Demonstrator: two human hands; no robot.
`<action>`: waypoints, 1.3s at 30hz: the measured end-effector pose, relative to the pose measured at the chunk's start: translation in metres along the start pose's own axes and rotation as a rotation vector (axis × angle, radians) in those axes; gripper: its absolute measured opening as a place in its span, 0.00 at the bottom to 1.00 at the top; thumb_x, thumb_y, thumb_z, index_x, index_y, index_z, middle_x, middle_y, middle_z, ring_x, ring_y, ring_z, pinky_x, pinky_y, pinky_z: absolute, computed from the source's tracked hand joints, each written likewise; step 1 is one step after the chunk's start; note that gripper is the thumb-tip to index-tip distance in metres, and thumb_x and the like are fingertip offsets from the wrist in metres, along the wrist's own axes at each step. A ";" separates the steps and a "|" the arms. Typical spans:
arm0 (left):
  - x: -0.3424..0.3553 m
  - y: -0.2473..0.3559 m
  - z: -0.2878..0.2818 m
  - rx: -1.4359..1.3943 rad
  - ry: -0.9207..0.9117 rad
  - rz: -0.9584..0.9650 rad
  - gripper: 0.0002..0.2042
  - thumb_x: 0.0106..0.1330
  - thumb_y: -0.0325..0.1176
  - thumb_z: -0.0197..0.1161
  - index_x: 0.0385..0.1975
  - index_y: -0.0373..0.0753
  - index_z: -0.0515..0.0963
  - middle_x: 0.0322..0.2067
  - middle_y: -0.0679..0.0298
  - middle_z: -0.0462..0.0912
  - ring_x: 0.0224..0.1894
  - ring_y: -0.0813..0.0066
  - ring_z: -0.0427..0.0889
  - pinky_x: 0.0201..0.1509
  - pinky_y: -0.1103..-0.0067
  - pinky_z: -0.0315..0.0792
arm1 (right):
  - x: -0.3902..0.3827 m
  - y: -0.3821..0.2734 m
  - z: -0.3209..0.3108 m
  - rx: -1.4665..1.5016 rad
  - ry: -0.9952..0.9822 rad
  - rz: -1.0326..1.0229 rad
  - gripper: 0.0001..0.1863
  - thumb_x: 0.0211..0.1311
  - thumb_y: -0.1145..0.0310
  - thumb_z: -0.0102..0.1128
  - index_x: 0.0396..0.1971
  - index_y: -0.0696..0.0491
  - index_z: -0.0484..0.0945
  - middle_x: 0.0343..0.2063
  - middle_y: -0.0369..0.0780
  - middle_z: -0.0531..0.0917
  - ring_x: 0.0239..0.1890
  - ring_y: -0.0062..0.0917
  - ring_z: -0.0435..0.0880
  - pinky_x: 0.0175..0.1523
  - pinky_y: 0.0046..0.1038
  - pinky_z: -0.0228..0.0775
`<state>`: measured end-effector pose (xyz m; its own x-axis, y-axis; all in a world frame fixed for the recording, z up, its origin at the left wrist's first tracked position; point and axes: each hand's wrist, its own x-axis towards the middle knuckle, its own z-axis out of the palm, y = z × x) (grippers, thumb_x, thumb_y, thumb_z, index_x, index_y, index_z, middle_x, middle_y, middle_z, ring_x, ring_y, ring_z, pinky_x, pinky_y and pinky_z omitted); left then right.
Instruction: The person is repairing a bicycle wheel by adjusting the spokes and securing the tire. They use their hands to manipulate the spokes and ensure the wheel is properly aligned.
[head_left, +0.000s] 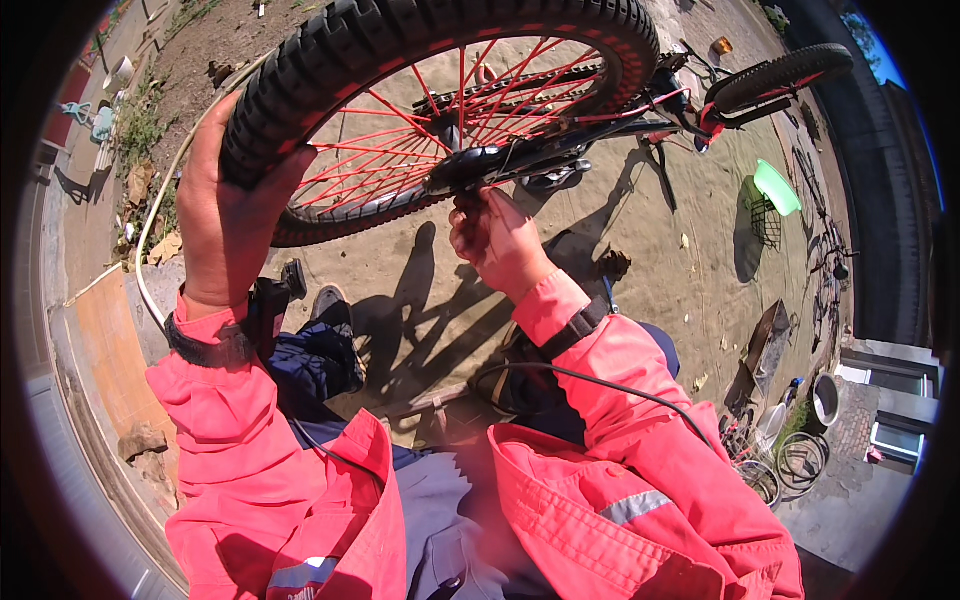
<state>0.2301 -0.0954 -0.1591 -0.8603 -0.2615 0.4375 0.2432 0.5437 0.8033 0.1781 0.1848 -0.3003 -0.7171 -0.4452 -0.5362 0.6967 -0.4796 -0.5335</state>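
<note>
An upturned bicycle's wheel, with a black knobby tyre (308, 62) and red spokes (390, 140), fills the top of the head view. My left hand (224, 205) is closed around the tyre at its left side, thumb on the inner edge. My right hand (497, 240) has curled fingers just under the black fork end (455, 172) at the hub; what they hold there is hidden. Behind it, the black and red frame reaches to a second wheel (782, 82) at upper right, and a chain (540, 78) shows through the spokes.
A green basin (776, 188) beside a black wire basket (765, 222) stands at right. Lower right are a metal bowl (825, 398) and coiled hoops (800, 462). A pale hose (158, 210) and an orange board (125, 350) lie at left. Shadows cross the tan ground sheet (690, 260).
</note>
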 end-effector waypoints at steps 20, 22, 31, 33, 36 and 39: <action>0.002 -0.003 0.001 -0.018 0.001 0.023 0.29 0.59 0.31 0.79 0.61 0.37 0.76 0.47 0.64 0.86 0.48 0.77 0.83 0.57 0.77 0.75 | -0.004 -0.001 0.013 0.017 0.136 -0.037 0.13 0.80 0.55 0.48 0.40 0.47 0.77 0.25 0.33 0.78 0.24 0.24 0.74 0.27 0.25 0.61; 0.002 -0.003 0.001 -0.004 0.007 0.033 0.29 0.59 0.31 0.79 0.61 0.37 0.77 0.47 0.64 0.86 0.48 0.77 0.83 0.57 0.77 0.75 | -0.003 -0.002 0.014 0.124 0.092 -0.002 0.13 0.80 0.56 0.48 0.38 0.47 0.76 0.24 0.33 0.77 0.23 0.24 0.73 0.27 0.25 0.60; 0.001 -0.001 -0.001 0.044 0.012 0.039 0.28 0.59 0.32 0.79 0.60 0.38 0.77 0.48 0.63 0.87 0.48 0.76 0.84 0.58 0.76 0.76 | -0.007 -0.003 0.007 -0.286 0.157 -0.134 0.17 0.80 0.52 0.48 0.40 0.51 0.77 0.26 0.36 0.80 0.22 0.23 0.78 0.27 0.25 0.63; -0.001 0.000 -0.001 0.088 0.028 0.053 0.28 0.59 0.32 0.79 0.60 0.38 0.77 0.48 0.62 0.87 0.48 0.76 0.84 0.58 0.76 0.76 | -0.007 -0.003 0.007 -0.619 0.124 -0.345 0.18 0.79 0.54 0.51 0.39 0.56 0.77 0.24 0.38 0.80 0.19 0.25 0.79 0.26 0.26 0.67; 0.001 -0.001 0.000 0.085 0.027 0.066 0.29 0.59 0.32 0.80 0.60 0.38 0.77 0.48 0.61 0.87 0.48 0.75 0.84 0.58 0.75 0.76 | -0.006 0.000 0.008 -0.774 0.135 -0.470 0.18 0.78 0.58 0.52 0.36 0.60 0.75 0.22 0.39 0.79 0.18 0.24 0.79 0.27 0.27 0.72; 0.002 -0.002 0.000 0.099 0.030 0.054 0.29 0.59 0.32 0.79 0.60 0.38 0.77 0.48 0.61 0.87 0.48 0.74 0.85 0.58 0.75 0.76 | -0.003 0.003 0.010 -0.703 0.122 -0.493 0.18 0.78 0.58 0.51 0.35 0.59 0.75 0.22 0.39 0.79 0.17 0.23 0.78 0.25 0.27 0.69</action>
<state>0.2282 -0.0971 -0.1596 -0.8327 -0.2528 0.4926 0.2425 0.6334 0.7348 0.1822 0.1770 -0.2940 -0.9614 -0.2058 -0.1826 0.1865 0.0005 -0.9825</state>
